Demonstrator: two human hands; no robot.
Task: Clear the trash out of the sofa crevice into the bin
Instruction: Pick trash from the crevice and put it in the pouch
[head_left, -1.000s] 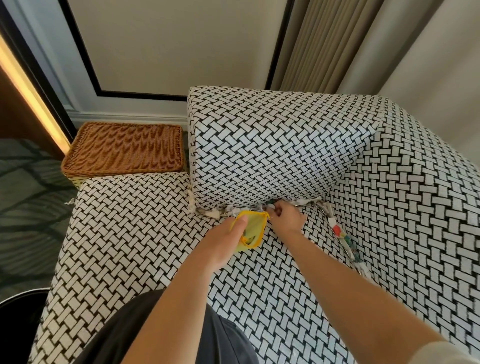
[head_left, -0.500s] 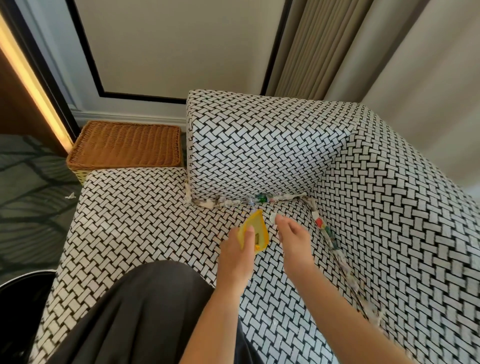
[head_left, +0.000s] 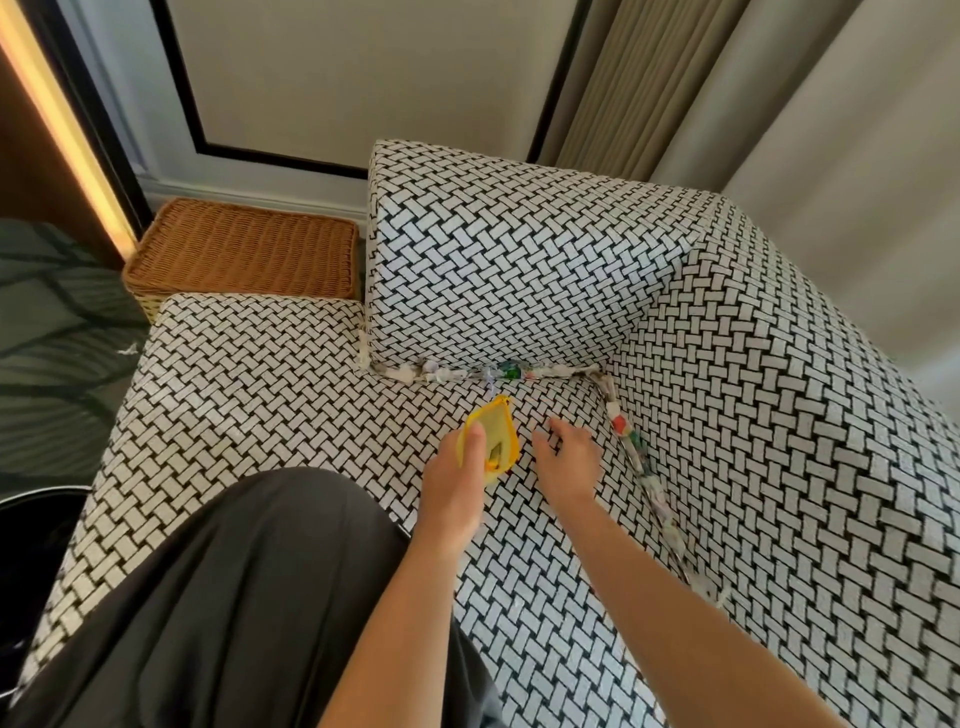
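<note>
Crumpled paper and wrapper trash (head_left: 467, 371) fills the crevice along the back cushion of the black-and-white woven sofa (head_left: 260, 384). More trash (head_left: 636, 452) runs down the right-hand crevice. My left hand (head_left: 457, 478) holds a small yellow pouch (head_left: 493, 441) above the seat, just in front of the crevice. My right hand (head_left: 563, 460) hovers beside the pouch with its fingers relaxed and holds nothing. A black bin (head_left: 31, 561) shows at the lower left edge, on the floor beside the sofa.
A brown wicker basket (head_left: 244, 254) stands on the floor behind the seat's far left corner. My dark-trousered knee (head_left: 234, 597) rests on the seat. Curtains (head_left: 727, 93) hang behind the sofa at the right. A scrap of paper (head_left: 127, 349) lies on the carpet.
My right hand has pulled back from the back crevice and opened. My left hand with the yellow pouch has drawn back toward me as well.
</note>
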